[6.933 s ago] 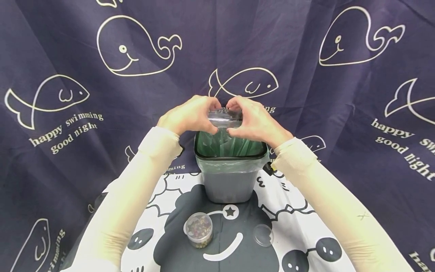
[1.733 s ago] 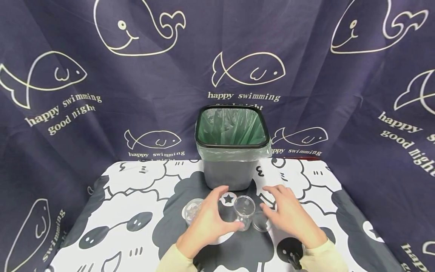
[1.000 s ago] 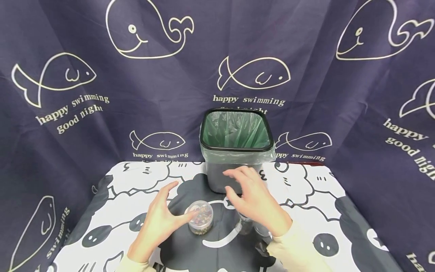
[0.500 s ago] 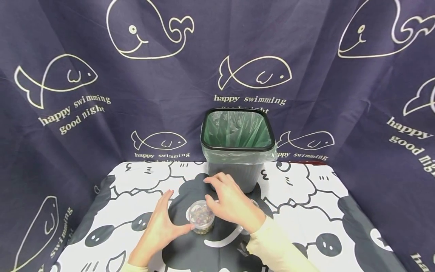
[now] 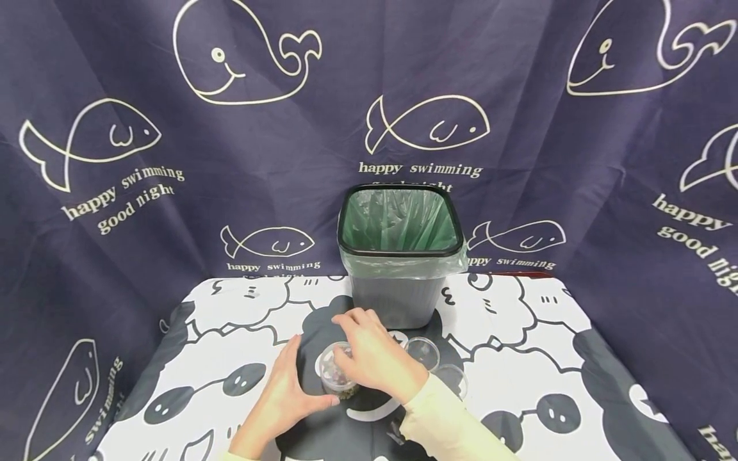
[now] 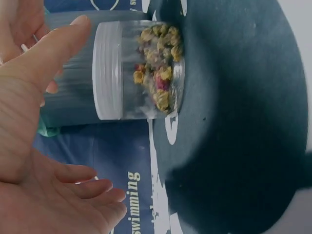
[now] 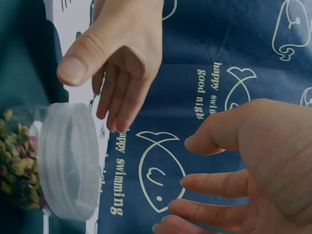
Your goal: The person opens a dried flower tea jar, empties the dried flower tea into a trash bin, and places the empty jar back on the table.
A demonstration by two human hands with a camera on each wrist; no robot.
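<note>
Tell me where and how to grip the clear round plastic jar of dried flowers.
Best grip the jar around its clear cylindrical wall, below the translucent round plastic lid, coming from the left with the left hand. It stands upright with that wall exposed, and the left hand is open at that side; the right hand hangs above the lid, so the top seems crowded.

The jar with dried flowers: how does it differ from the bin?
The jar is small; the bin is much larger. The jar has its lid on; the bin is open on top. The jar is clear; the bin is grey, with a green bag inside. Both stand upright on the cloth.
</note>
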